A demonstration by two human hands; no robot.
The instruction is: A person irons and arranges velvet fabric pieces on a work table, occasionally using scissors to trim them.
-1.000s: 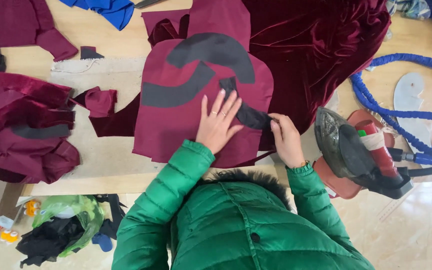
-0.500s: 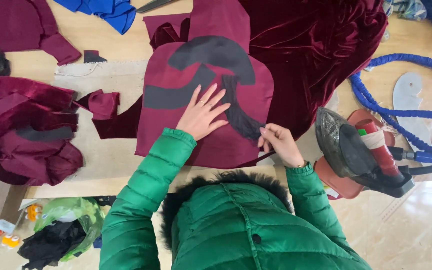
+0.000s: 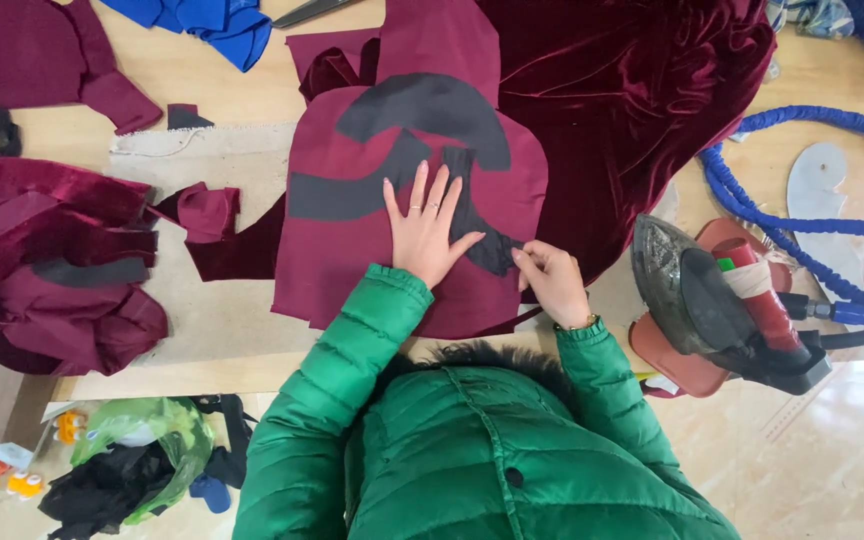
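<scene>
A maroon fabric piece lies on the wooden table, with several dark grey curved strips laid on it. My left hand presses flat on the fabric, fingers spread, touching a grey strip. My right hand pinches the lower end of that grey strip at the fabric's right edge. Both sleeves are green and quilted.
A steam iron rests tilted on a red stand at the right, with a blue hose behind it. Dark red velvet is heaped at the back right, folded maroon pieces at the left, blue cloth at the top.
My left hand has slid up and left across the fabric, smoothing it. My right hand has shifted slightly along the grey strip's end.
</scene>
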